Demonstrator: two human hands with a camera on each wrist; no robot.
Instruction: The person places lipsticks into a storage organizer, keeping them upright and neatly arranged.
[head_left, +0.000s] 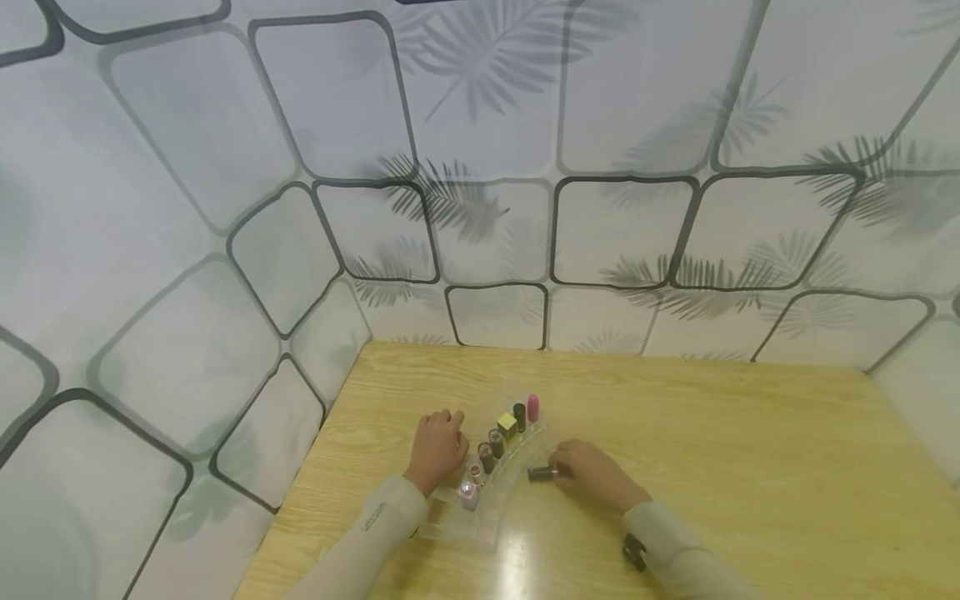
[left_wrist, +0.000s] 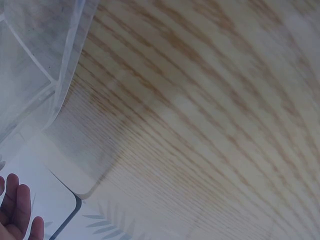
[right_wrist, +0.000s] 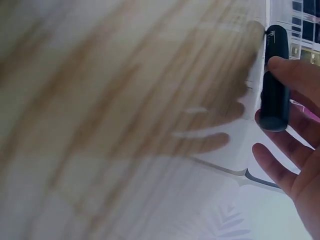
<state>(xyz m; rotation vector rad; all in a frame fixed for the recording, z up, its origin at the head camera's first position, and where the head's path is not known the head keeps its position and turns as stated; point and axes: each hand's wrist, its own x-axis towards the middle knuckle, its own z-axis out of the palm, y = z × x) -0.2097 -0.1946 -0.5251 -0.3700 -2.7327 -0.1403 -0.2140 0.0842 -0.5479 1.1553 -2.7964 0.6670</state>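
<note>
A clear curved tiered organizer (head_left: 487,508) stands on the table, holding several cosmetics: a pink tube (head_left: 533,408), a black tube (head_left: 520,417), a gold-topped box (head_left: 507,426), dark round-capped tubes (head_left: 487,457) and a pale pink bottle (head_left: 468,495). My left hand (head_left: 437,450) is beside its back left side, fingers loosely bent and holding nothing; in the left wrist view the organizer's clear wall (left_wrist: 30,65) appears close by. On the other side, my right hand (head_left: 592,475) pinches a black lipstick tube (right_wrist: 275,85) between thumb and fingers, close to the organizer's front edge.
The wood-grain table (head_left: 712,450) extends to the right and meets a patterned wall covering (head_left: 495,233) at the back. Another patterned wall (head_left: 187,350) borders it on the left. A small black object (head_left: 634,552) is against the right sleeve.
</note>
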